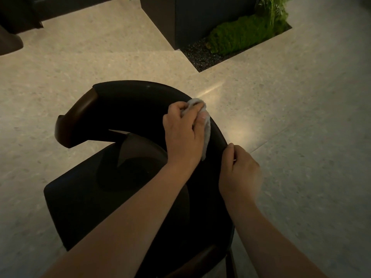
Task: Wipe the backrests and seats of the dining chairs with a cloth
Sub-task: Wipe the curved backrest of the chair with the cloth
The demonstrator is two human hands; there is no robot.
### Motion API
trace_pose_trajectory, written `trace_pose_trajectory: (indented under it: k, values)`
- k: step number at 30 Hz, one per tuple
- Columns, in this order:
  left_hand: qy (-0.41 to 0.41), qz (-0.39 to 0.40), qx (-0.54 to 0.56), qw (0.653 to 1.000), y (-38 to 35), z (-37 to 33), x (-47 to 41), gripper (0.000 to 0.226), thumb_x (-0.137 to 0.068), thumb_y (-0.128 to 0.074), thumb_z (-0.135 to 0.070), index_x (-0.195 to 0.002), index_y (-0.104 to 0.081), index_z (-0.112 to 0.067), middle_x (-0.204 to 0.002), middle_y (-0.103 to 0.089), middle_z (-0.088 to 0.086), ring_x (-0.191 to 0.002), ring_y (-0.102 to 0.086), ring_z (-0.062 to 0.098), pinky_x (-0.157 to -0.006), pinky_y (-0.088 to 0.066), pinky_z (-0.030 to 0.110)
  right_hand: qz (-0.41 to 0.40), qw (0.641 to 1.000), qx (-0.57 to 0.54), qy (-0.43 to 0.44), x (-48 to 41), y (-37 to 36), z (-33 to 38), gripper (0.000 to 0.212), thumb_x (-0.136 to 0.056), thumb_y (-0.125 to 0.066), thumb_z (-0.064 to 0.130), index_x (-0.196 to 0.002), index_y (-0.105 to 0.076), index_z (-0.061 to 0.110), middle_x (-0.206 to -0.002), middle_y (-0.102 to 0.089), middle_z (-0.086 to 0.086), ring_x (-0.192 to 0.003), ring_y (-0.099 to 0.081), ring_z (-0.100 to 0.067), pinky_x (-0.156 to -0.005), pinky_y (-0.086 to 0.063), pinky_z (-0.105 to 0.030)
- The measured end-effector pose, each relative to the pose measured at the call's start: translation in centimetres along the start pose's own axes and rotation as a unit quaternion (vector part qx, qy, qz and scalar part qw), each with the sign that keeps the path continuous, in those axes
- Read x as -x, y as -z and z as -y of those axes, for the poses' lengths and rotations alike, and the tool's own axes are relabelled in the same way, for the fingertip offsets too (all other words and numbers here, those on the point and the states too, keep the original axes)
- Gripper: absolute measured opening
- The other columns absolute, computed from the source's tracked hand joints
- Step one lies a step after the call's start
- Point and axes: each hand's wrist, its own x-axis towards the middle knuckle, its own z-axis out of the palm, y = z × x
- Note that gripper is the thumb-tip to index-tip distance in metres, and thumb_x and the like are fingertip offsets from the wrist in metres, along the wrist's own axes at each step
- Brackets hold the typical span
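Cloth [206, 133], left hand [182, 129], right hand [239, 171] along backrest [130, 101] rim

Your left hand [183, 129] and right hand [240, 171] are bare, both forearms uncovered as far as they show, one short nail visible

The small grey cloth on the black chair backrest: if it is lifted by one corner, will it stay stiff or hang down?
Probably floppy: the small grey cloth bunches under the left hand and drapes over the curved black backrest. Likely light, since its loose end hangs thin. It looks fuzzy, so hardly slippery.
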Motion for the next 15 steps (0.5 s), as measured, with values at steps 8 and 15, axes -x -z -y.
trace_pose_trajectory:
  k: [8,15]
  values:
    - [0.017,-0.048,0.019,0.999,-1.0,0.9,-1.5,0.019,-0.091,-0.061,-0.039,-0.096,-0.067,-0.022,-0.101,-0.049,-0.009,-0.090,-0.050,0.007,-0.074,-0.040,0.013,-0.005,1.000,-0.012,0.002,0.2,0.1,-0.1,0.036,-0.094,-0.030,0.041,-0.064,-0.042,0.025,-0.051,-0.037,0.009,-0.044,-0.036,-0.005,-0.046,-0.018,-0.023]
    - [0.091,-0.087,0.028,0.992,0.1,4.5,0.7,0.014,-0.090,-0.049,-0.042,-0.090,-0.050,-0.028,-0.105,-0.043,-0.010,-0.086,-0.053,0.004,-0.080,-0.051,0.020,0.016,0.999,-0.022,-0.018,0.1,-0.2,-0.5,0.040,-0.099,-0.034,0.039,-0.079,-0.062,0.020,-0.062,-0.051,0.010,-0.052,-0.047,-0.004,-0.051,-0.027,-0.018]
